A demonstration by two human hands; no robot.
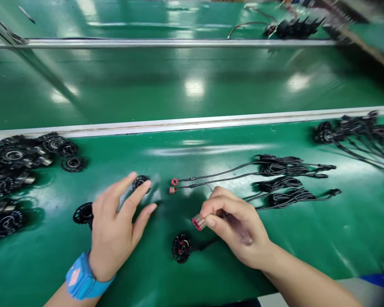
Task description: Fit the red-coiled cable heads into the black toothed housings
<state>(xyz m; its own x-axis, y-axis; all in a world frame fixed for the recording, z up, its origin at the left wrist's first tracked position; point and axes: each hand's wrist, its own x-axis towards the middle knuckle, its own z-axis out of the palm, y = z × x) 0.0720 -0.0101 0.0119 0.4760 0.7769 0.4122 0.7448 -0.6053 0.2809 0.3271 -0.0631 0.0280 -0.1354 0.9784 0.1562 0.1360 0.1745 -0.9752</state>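
Note:
My right hand (233, 224) pinches a small red wound coil part (198, 222) with a black cable trailing from it, low over the green mat. My left hand (118, 226), with a blue wrist strap (81, 279), hovers with its fingers spread, the fingertips next to a small black toothed ring (141, 182). Another black ring (83, 213) lies just left of that hand. A black ring with red inside (181, 247) lies between my wrists. Two more red coils (173, 185) on black cables lie ahead of my right hand.
Coiled black cables (284, 179) lie to the right, with a further tangle (355, 132) at the far right. A heap of black ring parts (16, 170) fills the left side. A metal rail (192, 123) borders the green conveyor belt (192, 81) beyond.

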